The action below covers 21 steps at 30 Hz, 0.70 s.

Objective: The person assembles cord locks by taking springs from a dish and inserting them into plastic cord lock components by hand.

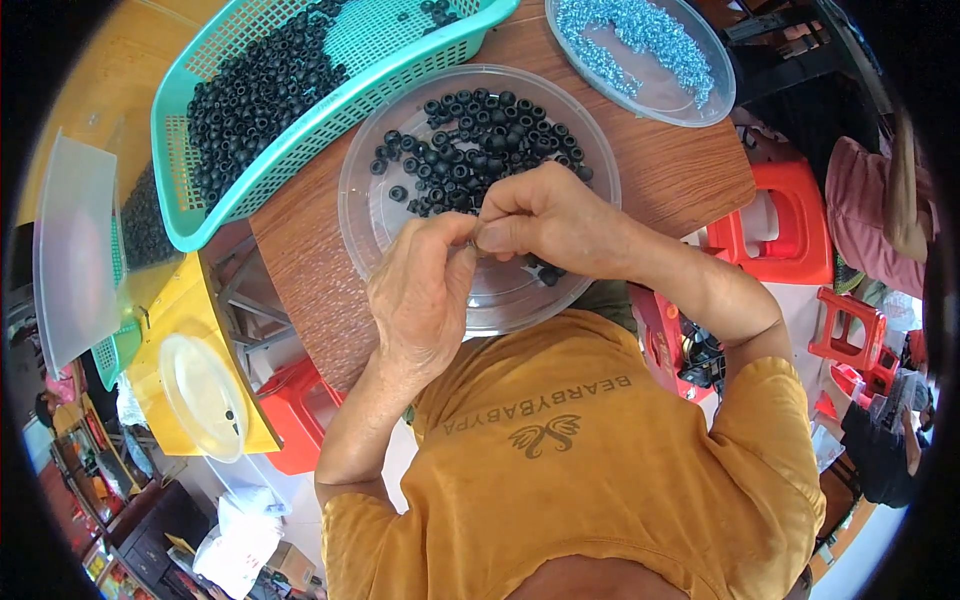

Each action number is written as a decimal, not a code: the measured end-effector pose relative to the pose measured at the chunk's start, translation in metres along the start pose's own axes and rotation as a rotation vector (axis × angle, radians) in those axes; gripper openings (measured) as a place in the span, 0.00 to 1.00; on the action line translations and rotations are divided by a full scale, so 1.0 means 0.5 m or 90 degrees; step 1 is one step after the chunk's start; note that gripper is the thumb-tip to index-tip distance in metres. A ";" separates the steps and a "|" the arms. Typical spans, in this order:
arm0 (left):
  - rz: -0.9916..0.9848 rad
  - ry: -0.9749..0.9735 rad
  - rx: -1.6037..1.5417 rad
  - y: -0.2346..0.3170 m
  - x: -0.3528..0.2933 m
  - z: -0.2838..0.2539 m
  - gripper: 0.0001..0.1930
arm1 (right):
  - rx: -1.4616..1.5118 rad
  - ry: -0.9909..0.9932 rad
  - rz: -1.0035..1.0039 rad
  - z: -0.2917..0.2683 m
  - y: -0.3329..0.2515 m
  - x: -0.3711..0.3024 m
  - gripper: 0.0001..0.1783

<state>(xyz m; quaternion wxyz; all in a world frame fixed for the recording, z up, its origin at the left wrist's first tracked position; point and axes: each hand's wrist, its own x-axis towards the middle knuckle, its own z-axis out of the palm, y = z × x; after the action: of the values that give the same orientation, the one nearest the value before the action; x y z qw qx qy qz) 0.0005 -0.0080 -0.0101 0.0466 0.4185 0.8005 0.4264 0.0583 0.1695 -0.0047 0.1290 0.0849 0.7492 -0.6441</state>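
My left hand and my right hand meet over the near part of a round clear plastic tray. Thumbs and forefingers of both are pinched together, almost touching. Something tiny may be between the fingertips, but it is too small and too covered to name. Many small black hollow caps lie loose in the tray's far half, right beyond my fingers. A few more black caps sit beneath my right wrist. My right hand hides part of the pile.
A teal mesh basket full of similar black pieces stands at the far left of the brown table. At the far right is a clear tray of small blue pieces. Red stools and other people are to the right.
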 end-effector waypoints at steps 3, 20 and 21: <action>0.083 0.028 0.062 0.000 0.004 0.005 0.15 | -0.026 0.029 -0.012 0.006 -0.010 -0.006 0.07; -0.394 -0.056 -0.414 0.003 0.012 -0.013 0.10 | -0.249 0.191 -0.311 0.032 0.030 -0.014 0.06; -0.395 -0.056 -0.415 0.001 0.012 -0.015 0.10 | -0.275 0.208 -0.319 0.029 0.032 -0.015 0.06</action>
<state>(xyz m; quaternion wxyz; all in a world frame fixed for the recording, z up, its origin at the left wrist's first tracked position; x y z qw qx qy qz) -0.0060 -0.0085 -0.0033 0.3352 0.1402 0.7095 0.6038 0.0713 0.1579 -0.0195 -0.1390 -0.0284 0.8760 -0.4610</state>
